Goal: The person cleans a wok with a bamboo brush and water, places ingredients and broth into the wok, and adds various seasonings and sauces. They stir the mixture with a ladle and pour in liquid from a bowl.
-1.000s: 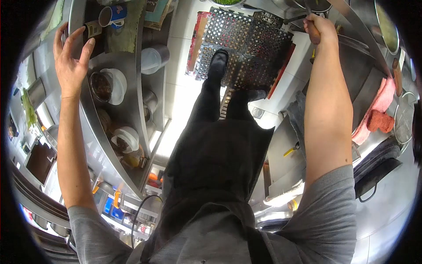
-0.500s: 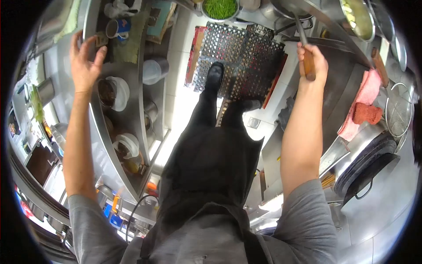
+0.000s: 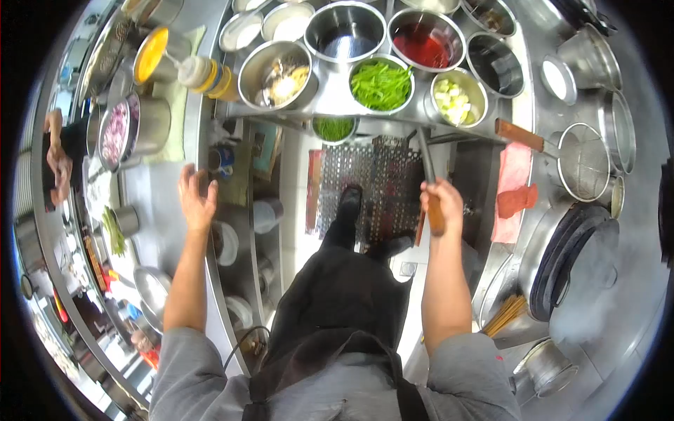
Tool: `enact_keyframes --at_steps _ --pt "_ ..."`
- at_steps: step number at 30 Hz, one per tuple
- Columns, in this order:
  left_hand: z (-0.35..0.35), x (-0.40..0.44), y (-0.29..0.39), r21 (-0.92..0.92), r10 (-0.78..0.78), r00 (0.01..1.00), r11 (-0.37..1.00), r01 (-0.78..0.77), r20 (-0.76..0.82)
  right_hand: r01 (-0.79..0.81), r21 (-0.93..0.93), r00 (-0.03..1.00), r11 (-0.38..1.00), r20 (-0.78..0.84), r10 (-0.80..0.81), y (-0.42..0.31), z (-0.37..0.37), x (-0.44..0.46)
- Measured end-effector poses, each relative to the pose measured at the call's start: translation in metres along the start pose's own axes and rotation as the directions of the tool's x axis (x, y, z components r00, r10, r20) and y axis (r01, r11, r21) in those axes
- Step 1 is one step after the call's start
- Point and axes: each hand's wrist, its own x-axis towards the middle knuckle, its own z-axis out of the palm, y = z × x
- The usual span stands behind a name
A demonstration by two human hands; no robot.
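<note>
My right hand is wrapped round the wooden handle of a long-handled metal cooking tool. Its shaft points away from me towards the steel pots, and I cannot make out the tool's head. On the other side, my left hand holds nothing; its fingers are apart and slightly bent, by the edge of the left steel counter. Ahead of my hands stand a pot of cut green vegetable, a pot of pale chopped pieces and a pot of red liquid.
A wire strainer and a pink cloth lie at the right, near a dark wok with haze beside it. Squeeze bottles and a pot of chopped onion stand left. Another person's hands show far left.
My view has tilted up, so the row of pots now shows. Both hands appear lower and closer together in the picture; the right still grips the wooden-handled tool, the left stays open.
</note>
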Motion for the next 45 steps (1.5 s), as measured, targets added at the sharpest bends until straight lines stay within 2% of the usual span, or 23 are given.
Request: enact_keyframes --at_steps 1,2,3,4,5,7,8,10,11,13,15,17,20,23,27,29,30,32,37,39,41,43,45 --pt "0.000 0.012 0.003 0.002 -0.049 0.999 0.999 0.049 -0.022 0.008 0.002 1.000 1.000 -0.016 -0.008 -0.002 0.007 -0.014" --pt "0.003 0.028 0.006 -0.014 -0.033 0.999 0.999 0.032 -0.034 -0.006 0.008 1.000 1.000 0.004 0.006 -0.004 0.008 -0.023" --pt "0.007 0.045 0.012 -0.282 -0.245 0.968 0.926 0.250 0.054 -0.023 0.011 1.000 1.000 0.020 0.023 -0.006 0.006 -0.033" --pt "0.011 0.062 0.023 -0.501 -0.409 0.889 0.737 0.454 0.204 -0.014 0.015 1.000 1.000 -0.024 0.015 -0.006 0.012 -0.046" --pt "0.016 0.079 0.035 -0.519 -0.394 0.896 0.732 0.441 0.206 -0.021 -0.028 0.999 0.999 -0.038 0.020 -0.009 0.016 -0.061" --pt "0.023 0.121 0.071 -0.622 -0.392 0.704 0.333 0.709 0.593 -0.071 -0.007 0.997 0.997 0.005 0.071 -0.007 0.011 -0.081" --pt "0.029 0.138 0.084 -0.635 -0.371 0.715 0.331 0.698 0.593 -0.051 -0.020 0.999 0.999 0.011 0.051 -0.006 0.011 -0.092" --pt "0.046 0.160 0.102 -0.595 -0.279 0.616 0.165 0.786 0.737 -0.012 -0.040 0.998 0.999 0.064 0.014 -0.007 0.014 -0.117" --pt "0.052 0.164 0.107 -0.603 -0.258 0.624 0.163 0.781 0.738 0.008 -0.040 0.999 0.999 0.053 -0.006 -0.009 0.016 -0.131" --pt "0.070 0.170 0.113 -0.596 -0.349 0.634 0.223 0.772 0.690 -0.021 -0.018 0.999 1.000 0.028 0.021 -0.017 0.027 -0.164" --pt "0.081 0.173 0.111 -0.614 -0.350 0.638 0.192 0.766 0.686 -0.001 -0.031 1.000 1.000 -0.004 0.000 -0.020 0.029 -0.193" --pt "0.078 0.167 0.111 -0.687 -0.369 0.698 0.186 0.703 0.614 -0.014 0.038 1.000 0.999 0.003 0.014 -0.022 0.030 -0.222" --pt "0.071 0.156 0.104 -0.773 -0.410 0.738 0.114 0.624 0.536 -0.020 0.027 0.999 0.999 -0.026 0.021 -0.031 0.034 -0.264" --pt "0.038 0.150 0.107 -0.821 -0.314 0.801 0.104 0.562 0.509 -0.024 0.040 1.000 0.999 -0.015 0.025 -0.043 0.036 -0.303" --pt "-0.011 0.146 0.126 -0.789 -0.288 0.836 0.290 0.541 0.467 -0.027 0.099 0.998 0.995 -0.051 0.032 -0.061 0.027 -0.348" --pt "-0.039 0.145 0.149 -0.781 -0.254 0.851 0.340 0.524 0.460 -0.020 0.072 0.999 0.997 -0.031 0.022 -0.073 0.016 -0.371" --pt "-0.043 0.144 0.156 -0.827 -0.202 0.893 0.337 0.450 0.403 -0.017 0.094 0.998 0.995 -0.065 0.023 -0.081 0.015 -0.385" --pt "-0.053 0.145 0.169 -0.819 -0.142 0.899 0.373 0.437 0.415 0.000 0.103 0.998 0.995 -0.058 0.006 -0.099 0.005 -0.410" --pt "-0.086 0.149 0.265 -0.790 -0.005 0.889 0.457 0.409 0.458 0.072 0.132 0.996 0.989 -0.070 -0.063 -0.145 -0.028 -0.473" --pt "-0.096 0.147 0.318 -0.799 0.079 0.877 0.457 0.391 0.474 0.120 0.136 0.987 0.983 -0.122 -0.104 -0.164 -0.042 -0.502" --pt "-0.091 0.149 0.370 -0.825 0.147 0.881 0.446 0.346 0.449 0.147 0.143 0.988 0.979 -0.076 -0.138 -0.177 -0.069 -0.525" --pt "-0.092 0.147 0.432 -0.841 0.233 0.870 0.451 0.300 0.435 0.182 0.180 0.977 0.967 -0.140 -0.158 -0.188 -0.092 -0.549" --pt "-0.092 0.146 0.493 -0.835 0.270 0.868 0.491 0.249 0.417 0.216 0.123 0.965 0.969 -0.177 -0.193 -0.197 -0.116 -0.569"
